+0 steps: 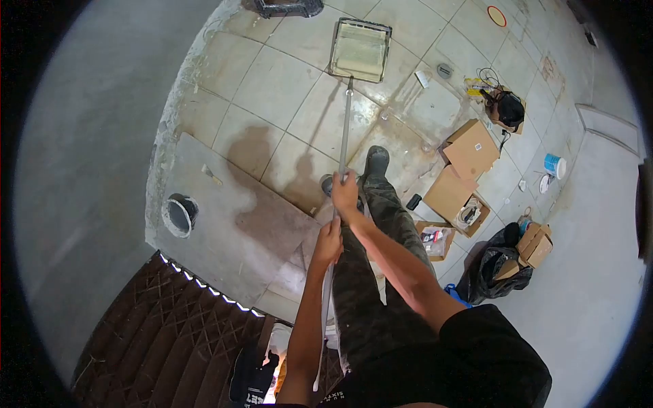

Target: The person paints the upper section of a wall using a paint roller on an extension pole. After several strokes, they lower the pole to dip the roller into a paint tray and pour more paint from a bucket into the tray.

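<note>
My right hand [345, 195] is wrapped round a long pale pole [345, 129]. Lower down, nearer my body, my left hand [328, 243] also grips the pole. Its far end reaches the near edge of a black-rimmed paint tray [332, 53] on the tiled floor. Pale yellowish paint coats the inside of the tray. Whether a roller head sits at the pole's tip in the tray is hard to make out. The pole's lower end runs back past my left forearm.
A bucket [179, 216] and a brush [212, 175] are on a flat board [238, 211] at left. To the right are open cardboard boxes [471, 149], a black bag [486, 272], a black cabled item [507, 109] and a blue-white tub [554, 166]. A brown folding gate [163, 326] stands lower left.
</note>
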Tool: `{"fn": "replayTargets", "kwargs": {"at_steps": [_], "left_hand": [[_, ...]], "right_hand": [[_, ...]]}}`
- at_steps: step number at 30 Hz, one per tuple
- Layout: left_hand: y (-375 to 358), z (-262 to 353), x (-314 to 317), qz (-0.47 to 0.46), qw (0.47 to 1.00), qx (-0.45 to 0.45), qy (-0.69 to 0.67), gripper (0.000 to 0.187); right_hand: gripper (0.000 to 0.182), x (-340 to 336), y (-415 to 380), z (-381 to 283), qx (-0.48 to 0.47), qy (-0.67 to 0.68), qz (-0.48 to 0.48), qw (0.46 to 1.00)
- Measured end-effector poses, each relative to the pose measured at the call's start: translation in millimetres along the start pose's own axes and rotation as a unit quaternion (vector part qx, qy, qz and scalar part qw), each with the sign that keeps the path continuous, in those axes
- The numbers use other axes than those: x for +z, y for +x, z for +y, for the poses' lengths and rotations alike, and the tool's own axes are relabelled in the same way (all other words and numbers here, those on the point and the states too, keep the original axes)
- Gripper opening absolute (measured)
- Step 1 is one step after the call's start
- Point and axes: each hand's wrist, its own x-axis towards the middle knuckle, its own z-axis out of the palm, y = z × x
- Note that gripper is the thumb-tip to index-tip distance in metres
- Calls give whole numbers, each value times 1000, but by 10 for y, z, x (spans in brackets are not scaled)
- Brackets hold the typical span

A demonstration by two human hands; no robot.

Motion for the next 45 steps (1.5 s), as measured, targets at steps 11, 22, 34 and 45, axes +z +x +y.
{"fn": "replayTargets", "kwargs": {"at_steps": [11, 22, 34, 45], "left_hand": [[781, 414, 440, 44, 991, 85, 98, 58], [-393, -428, 352, 162, 954, -67, 244, 67], [492, 1113, 747, 183, 938, 78, 285, 59], [-90, 2121, 765, 163, 913, 214, 306, 51]], "right_hand": [[50, -113, 1133, -72, -39, -70, -21, 997], [43, -438, -54, 480, 133, 69, -294, 944], [28, -628, 1519, -749, 192, 207, -314, 906], [26, -1347, 1302, -2103, 142, 247, -308, 908]]}}
